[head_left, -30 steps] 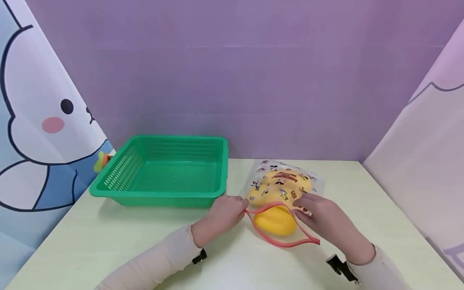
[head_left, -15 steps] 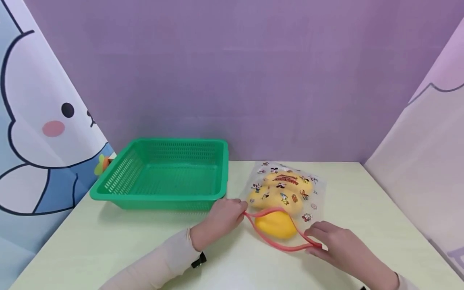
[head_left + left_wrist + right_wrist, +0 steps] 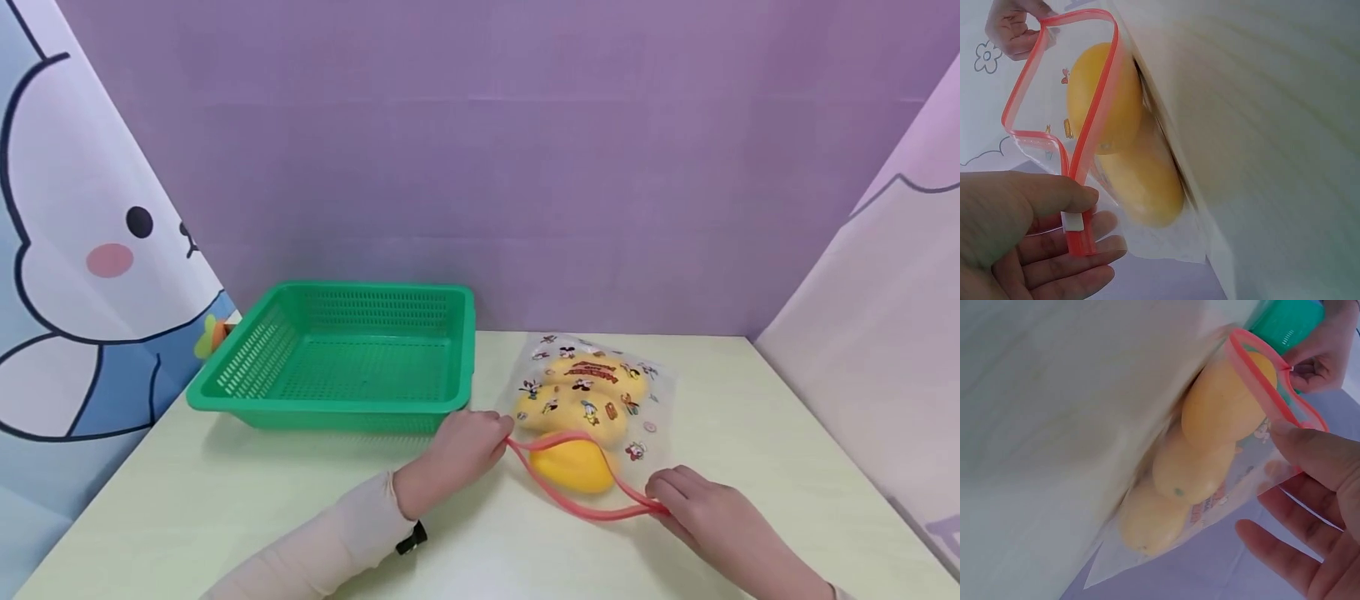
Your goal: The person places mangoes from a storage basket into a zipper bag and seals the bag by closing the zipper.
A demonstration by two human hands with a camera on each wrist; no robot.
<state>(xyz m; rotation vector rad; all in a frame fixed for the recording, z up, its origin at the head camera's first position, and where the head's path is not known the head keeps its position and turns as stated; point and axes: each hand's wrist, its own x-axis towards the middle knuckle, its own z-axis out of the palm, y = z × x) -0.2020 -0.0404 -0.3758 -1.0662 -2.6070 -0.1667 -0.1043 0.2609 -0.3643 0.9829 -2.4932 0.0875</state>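
A clear zip bag [image 3: 656, 408] with a red zip edge and printed cartoon figures lies on the table, its mouth spread apart. Inside it are three smooth yellow fruits that look like mangoes; the nearest mango [image 3: 573, 465] sits at the mouth. My left hand [image 3: 463, 450] pinches the left end of the red edge, where a white slider [image 3: 1072, 221] shows below the thumb in the left wrist view. At the opposite end of that edge, my right hand [image 3: 712, 521] pinches the red strip between thumb and fingers.
A green perforated basket [image 3: 330, 407] with nothing in it stands left of the bag, close to my left hand. Behind its left side a small orange and green item [image 3: 210, 335] peeks out. A purple backdrop [image 3: 480, 167] rises behind the table [image 3: 750, 417].
My right hand has moved from over the bag's right side toward me and to the right, taking hold of the right end of the red edge. My left hand keeps its place.
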